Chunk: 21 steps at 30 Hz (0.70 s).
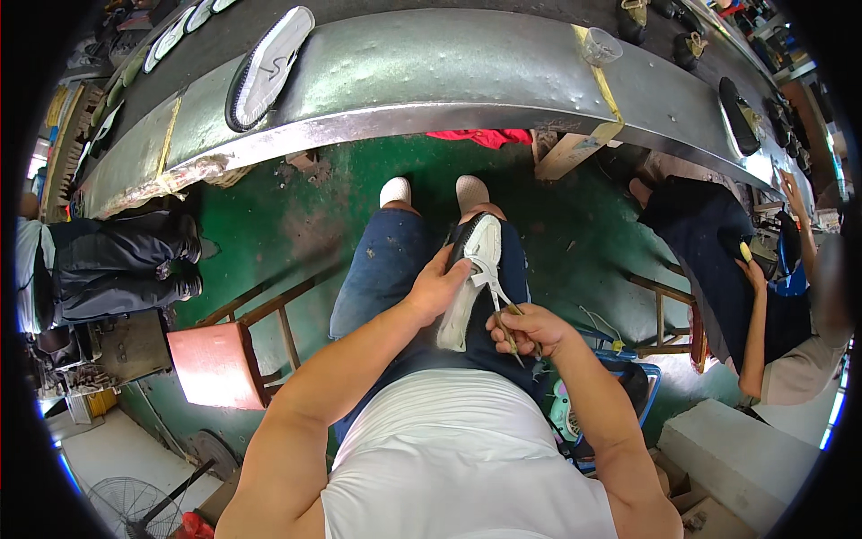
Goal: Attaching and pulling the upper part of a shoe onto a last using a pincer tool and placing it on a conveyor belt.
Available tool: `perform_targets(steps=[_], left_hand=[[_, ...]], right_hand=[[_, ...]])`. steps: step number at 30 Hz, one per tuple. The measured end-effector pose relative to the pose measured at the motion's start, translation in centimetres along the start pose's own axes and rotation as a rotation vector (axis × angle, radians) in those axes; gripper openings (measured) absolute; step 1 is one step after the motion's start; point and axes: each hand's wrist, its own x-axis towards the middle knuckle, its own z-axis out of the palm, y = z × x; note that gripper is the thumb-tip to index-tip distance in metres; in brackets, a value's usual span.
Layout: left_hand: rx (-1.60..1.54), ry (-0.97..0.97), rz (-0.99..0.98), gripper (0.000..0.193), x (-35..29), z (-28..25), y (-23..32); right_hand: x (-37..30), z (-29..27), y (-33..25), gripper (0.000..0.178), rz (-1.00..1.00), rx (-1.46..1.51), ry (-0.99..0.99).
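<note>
A white shoe with a black edge (486, 239) lies tilted over my lap, its toe pointing away from me. My left hand (441, 286) is closed round its left side, thumb on the white upper. My right hand (530, 332) is closed on a brassy two-armed metal hand tool (505, 334), like pliers or scissors; the fingers partly cover it, so its exact kind cannot be told. A white strap (490, 278) runs from the shoe's middle to the tool's upper end. Whether the tool grips the strap cannot be told.
A metal-topped bench (431, 67) curves across ahead, with a white shoe upper on a black sole (269, 67) and a clear cup (600, 47) on it. A red-topped stool (214, 364) stands left. People sit at both sides, one with a hand (751, 269) raised.
</note>
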Motion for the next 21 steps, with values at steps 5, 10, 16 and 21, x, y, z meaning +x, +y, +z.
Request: perform_targets(steps=[5, 10, 16, 21], left_hand=[[0.332, 0.084, 0.028, 0.058, 0.4, 0.9, 0.4], [0.347, 0.102, -0.023, 0.058, 0.5, 1.1, 0.4], [0.417, 0.075, -0.052, 0.056, 0.2, 1.9, 2.3], [0.514, 0.093, -0.06, 0.058, 0.2, 1.9, 2.4]], right_hand=[[-3.8, 0.7, -3.8, 0.035, 0.042, -0.388, 0.098], [-6.0, 5.4, -8.2, 0.029, 0.11, -0.972, 0.312], [-4.9, 6.2, -8.2, 0.034, -0.273, -0.95, 0.471], [-1.7, 3.9, -6.6, 0.037, -0.248, -1.433, 0.611]])
